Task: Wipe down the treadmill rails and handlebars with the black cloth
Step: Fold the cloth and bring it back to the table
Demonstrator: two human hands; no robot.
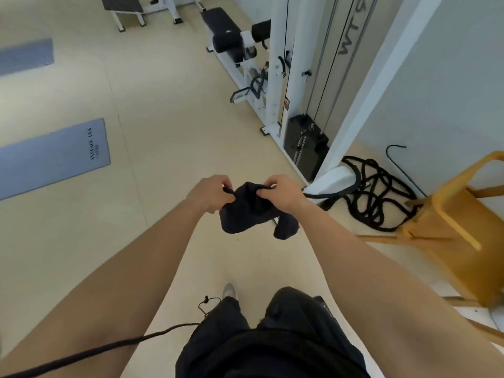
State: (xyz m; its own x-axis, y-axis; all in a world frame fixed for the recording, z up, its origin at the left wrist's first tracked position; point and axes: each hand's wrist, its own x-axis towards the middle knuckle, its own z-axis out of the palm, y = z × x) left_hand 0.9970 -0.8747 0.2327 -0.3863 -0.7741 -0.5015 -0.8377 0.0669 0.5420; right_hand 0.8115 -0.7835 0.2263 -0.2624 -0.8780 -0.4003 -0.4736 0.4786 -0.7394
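The black cloth (246, 211) hangs bunched in front of me at mid-frame, held up over the floor. My left hand (210, 193) pinches its upper left edge. Its upper right edge is gripped by my right hand (283, 192). Both hands are close together with the fabric drooping below them in two folds. No treadmill, rail or handlebar is in view.
A white cable weight machine (300, 105) stands ahead to the right, with a black padded bench (226, 34) behind it. Coiled black rope (373, 192) lies at its base. A yellow wooden chair (458, 222) is on my right. Grey mats (51, 156) lie on the beige floor at left.
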